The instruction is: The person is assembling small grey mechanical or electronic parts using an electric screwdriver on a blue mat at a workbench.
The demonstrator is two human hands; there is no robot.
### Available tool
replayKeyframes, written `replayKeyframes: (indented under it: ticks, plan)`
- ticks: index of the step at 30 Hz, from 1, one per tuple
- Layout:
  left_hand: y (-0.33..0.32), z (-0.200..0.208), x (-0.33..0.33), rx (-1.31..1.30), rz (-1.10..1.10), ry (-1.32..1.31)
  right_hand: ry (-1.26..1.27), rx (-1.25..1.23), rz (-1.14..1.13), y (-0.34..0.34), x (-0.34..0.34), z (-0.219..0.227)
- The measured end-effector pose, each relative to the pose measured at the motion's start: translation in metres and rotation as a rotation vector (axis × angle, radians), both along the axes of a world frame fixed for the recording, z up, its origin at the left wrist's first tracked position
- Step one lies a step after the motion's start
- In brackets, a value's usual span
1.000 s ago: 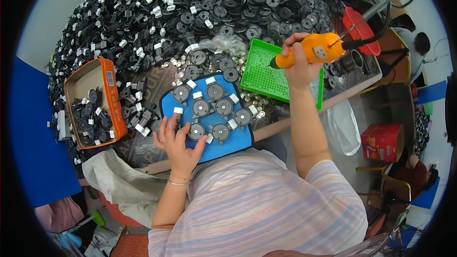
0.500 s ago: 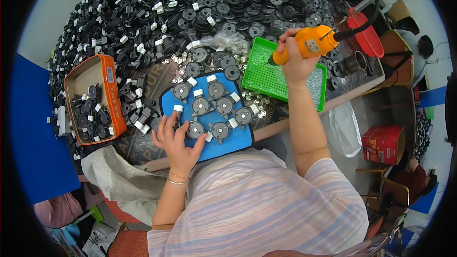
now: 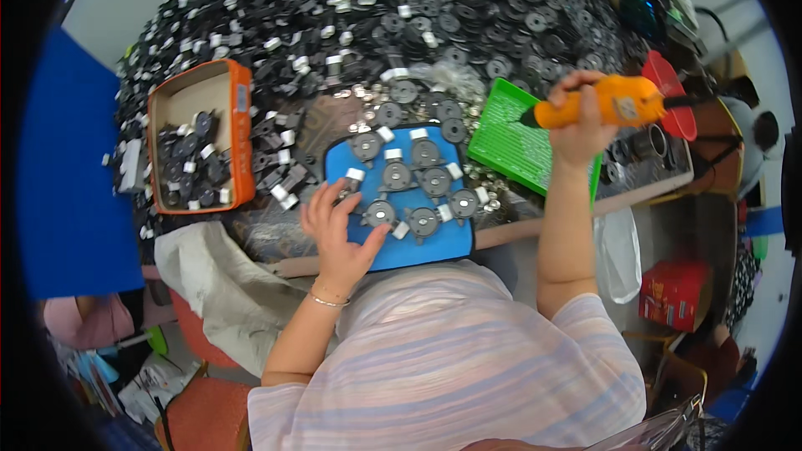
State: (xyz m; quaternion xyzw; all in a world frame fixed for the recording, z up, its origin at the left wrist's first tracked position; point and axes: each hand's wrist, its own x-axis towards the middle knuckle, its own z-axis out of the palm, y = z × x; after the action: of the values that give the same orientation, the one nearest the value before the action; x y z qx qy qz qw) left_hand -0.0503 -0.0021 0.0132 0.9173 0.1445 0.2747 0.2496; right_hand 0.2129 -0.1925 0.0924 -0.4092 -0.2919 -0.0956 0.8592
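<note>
My right hand (image 3: 582, 127) is wrapped round an orange electric screwdriver (image 3: 631, 102), its dark tip pointing left over the green perforated tray (image 3: 511, 149). On the blue mat (image 3: 393, 252) lie several round black parts with white end pieces, such as this black wheel part (image 3: 396, 175). My left hand (image 3: 337, 238) rests at the mat's left edge with fingers spread. Its fingertips are beside a black part with a white cap (image 3: 354, 174), and its thumb is near another round part (image 3: 380, 213). Whether the fingertips touch these parts is hard to tell.
A huge heap of black parts (image 3: 468, 8) covers the far table. An orange-rimmed box (image 3: 241, 146) with black parts stands left. Small silver pieces (image 3: 361, 102) lie beyond the mat. A red basin (image 3: 678, 104) and metal cup (image 3: 650, 142) are at right; a pale sack (image 3: 225, 284) hangs near left.
The whole view has shifted, so the table's things appear further right. The screwdriver now lies more level, still over the green tray. My left hand stays spread by the mat's left edge.
</note>
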Motion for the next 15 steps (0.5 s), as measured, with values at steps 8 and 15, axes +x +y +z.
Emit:
replayKeyframes:
  ticks: [8,15]
  plan:
    - [0.073,0.031,0.038,0.167,0.111,0.039,-0.090,0.018,0.224,-0.004,-0.044,0.010]
    - [0.106,0.037,0.063,-0.024,0.035,0.204,-0.082,-0.038,0.212,-0.004,-0.062,0.008]
